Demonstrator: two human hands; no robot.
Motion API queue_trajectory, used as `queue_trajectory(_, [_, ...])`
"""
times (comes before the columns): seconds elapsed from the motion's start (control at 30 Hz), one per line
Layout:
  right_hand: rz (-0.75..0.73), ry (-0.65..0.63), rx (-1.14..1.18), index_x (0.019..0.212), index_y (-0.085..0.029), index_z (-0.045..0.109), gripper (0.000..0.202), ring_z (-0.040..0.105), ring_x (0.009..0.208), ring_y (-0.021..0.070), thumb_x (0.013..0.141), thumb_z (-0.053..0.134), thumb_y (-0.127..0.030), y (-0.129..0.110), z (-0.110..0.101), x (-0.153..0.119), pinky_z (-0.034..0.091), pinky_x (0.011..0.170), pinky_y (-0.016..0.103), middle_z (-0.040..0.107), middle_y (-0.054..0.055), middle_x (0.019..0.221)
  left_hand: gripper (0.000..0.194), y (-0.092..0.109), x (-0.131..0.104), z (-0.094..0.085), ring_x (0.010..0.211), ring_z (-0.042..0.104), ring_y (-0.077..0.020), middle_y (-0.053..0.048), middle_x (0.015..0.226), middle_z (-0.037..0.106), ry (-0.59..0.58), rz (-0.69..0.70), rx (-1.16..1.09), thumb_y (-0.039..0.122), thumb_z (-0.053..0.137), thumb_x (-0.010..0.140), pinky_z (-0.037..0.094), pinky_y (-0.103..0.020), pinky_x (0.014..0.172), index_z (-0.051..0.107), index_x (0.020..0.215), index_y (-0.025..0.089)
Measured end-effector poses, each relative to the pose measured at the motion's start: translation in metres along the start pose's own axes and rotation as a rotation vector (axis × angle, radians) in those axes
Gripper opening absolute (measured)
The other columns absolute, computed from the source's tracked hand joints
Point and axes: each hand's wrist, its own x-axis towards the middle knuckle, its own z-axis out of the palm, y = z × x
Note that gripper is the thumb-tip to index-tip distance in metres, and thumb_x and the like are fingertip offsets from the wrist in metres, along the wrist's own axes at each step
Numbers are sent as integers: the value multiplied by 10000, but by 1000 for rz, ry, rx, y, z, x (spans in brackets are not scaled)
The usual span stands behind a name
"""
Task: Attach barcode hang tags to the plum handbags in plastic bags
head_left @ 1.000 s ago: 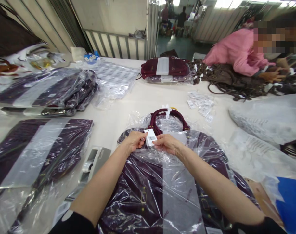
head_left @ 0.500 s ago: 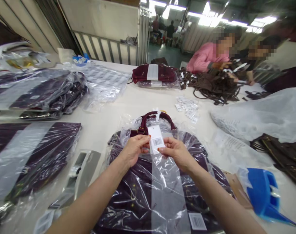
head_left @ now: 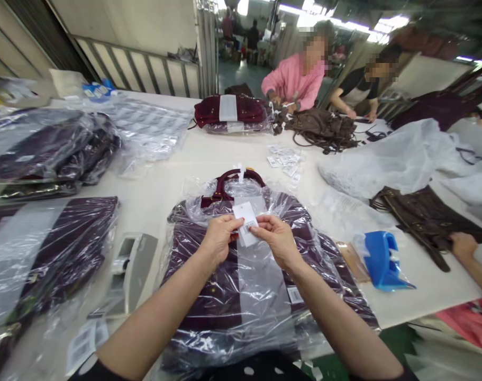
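Observation:
A white hang tag [head_left: 245, 222] with a barcode is pinched between my left hand [head_left: 220, 238] and my right hand [head_left: 276, 238]. Both hands are closed on its edges, thumbs on top. Beneath them lies a dark maroon handbag [head_left: 209, 307] in clear plastic wrapping, with a pale strip [head_left: 260, 296] down its middle. Its maroon handles [head_left: 225, 182] stick out of the wrapping at the far end, and a white tie [head_left: 241, 172] is looped on them. A small barcode sticker [head_left: 294, 295] shows at the bag's lower right.
Wrapped maroon bags [head_left: 46, 148] are stacked at left, near a grey tape dispenser [head_left: 135, 270]. Loose tags [head_left: 286, 159] lie beyond the handbag. A blue tape dispenser [head_left: 383, 259] sits at right. A co-worker's hand [head_left: 463, 246] touches a brown bag [head_left: 431, 217]; two people work across the table.
The view has swung right and tilted, so the scene sits further left. Both hands still hold the tag, now slightly turned. A co-worker's hand has come into view at right.

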Motion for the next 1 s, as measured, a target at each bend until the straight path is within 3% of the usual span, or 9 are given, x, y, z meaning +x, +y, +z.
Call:
queue_trajectory(0.2, [-22, 75, 91, 805, -142, 587, 371, 576, 548, 121, 525, 791, -276, 5, 3, -6, 457, 537, 227, 655, 8, 666, 291, -12, -6, 6, 477, 512, -98, 11, 535, 583, -11, -31, -4, 302, 745, 455, 420, -230, 486, 556, 583, 122])
queue_trajectory(0.4, [-53, 134, 186, 805, -145, 584, 356, 565, 556, 106, 545, 784, -285, 6, 6, -8, 451, 538, 213, 647, 7, 681, 270, -14, -7, 14, 437, 462, -68, 32, 492, 553, 14, 55, -18, 290, 736, 459, 382, -195, 444, 543, 549, 124])
queue_trajectory(0.63, [-19, 111, 161, 859, -165, 597, 454, 581, 714, 110, 455, 805, -154, -2, -2, -20, 456, 655, 208, 644, 0, 806, 275, -9, -5, 11, 508, 529, -110, 14, 559, 589, 11, 50, -106, 294, 732, 446, 436, -230, 466, 554, 583, 134])
queue_trajectory(1.0, [-132, 243, 104, 815, -156, 583, 416, 570, 695, 116, 460, 799, -185, -1, 1, -34, 453, 672, 233, 624, -4, 764, 253, -20, -24, 10, 482, 497, -88, 20, 584, 579, -134, 2, 16, 326, 701, 515, 376, -194, 421, 559, 615, 143])
